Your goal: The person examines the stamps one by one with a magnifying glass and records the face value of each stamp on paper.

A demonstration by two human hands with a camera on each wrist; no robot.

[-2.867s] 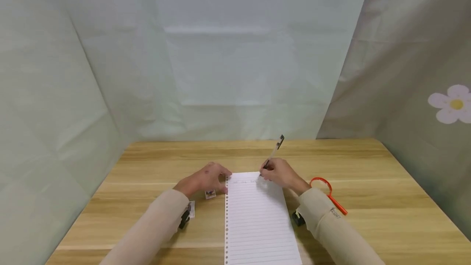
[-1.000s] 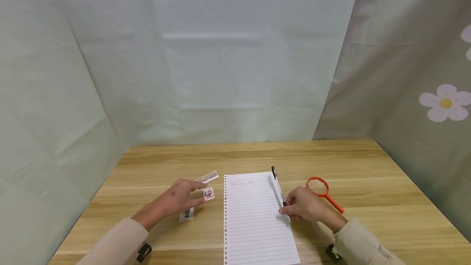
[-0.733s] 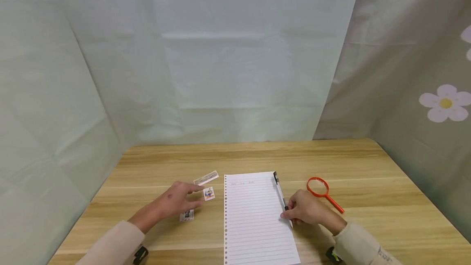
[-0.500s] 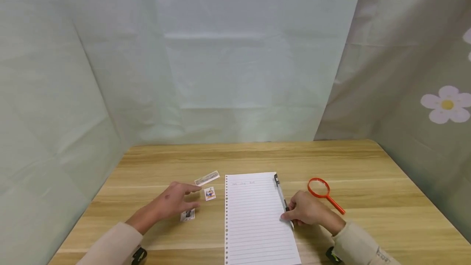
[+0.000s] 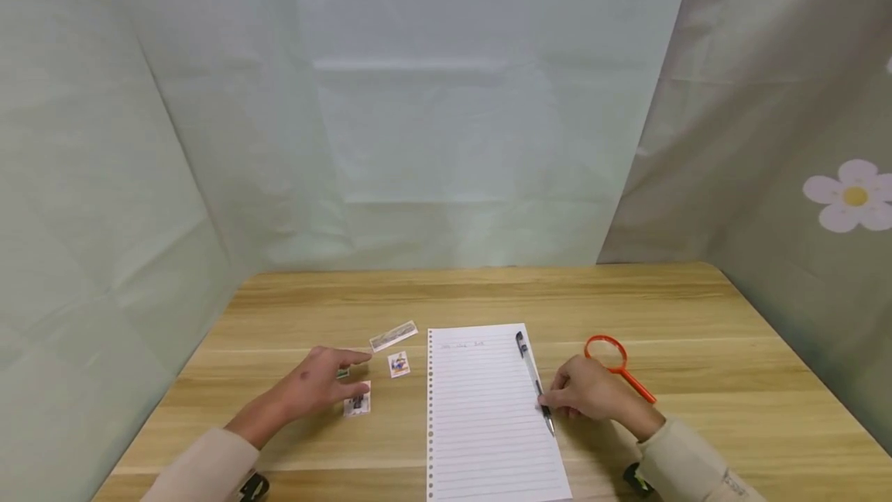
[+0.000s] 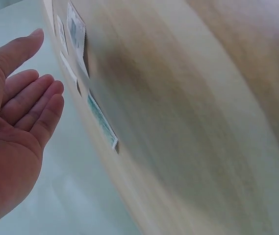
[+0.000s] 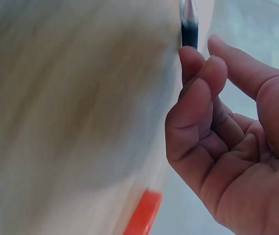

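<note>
A lined loose-leaf sheet lies on the wooden table, with a little writing on its top line. A black pen rests along the sheet's right edge. My right hand sits beside it, fingers loosely curled, one fingertip touching the pen's dark grip and the thumb apart from it. My left hand hovers flat with straight fingers over small stamps: one by the thumb, a green one under the fingers, a pictured one and a long strip beyond.
An orange magnifying glass lies just right of my right hand; its orange handle shows in the right wrist view. Pale cloth walls close in the table on three sides.
The right hand stopped writing, laid the pen along the sheet's right edge and loosened its hold. The left hand left the sheet's top corner and drew back over the stamps.
</note>
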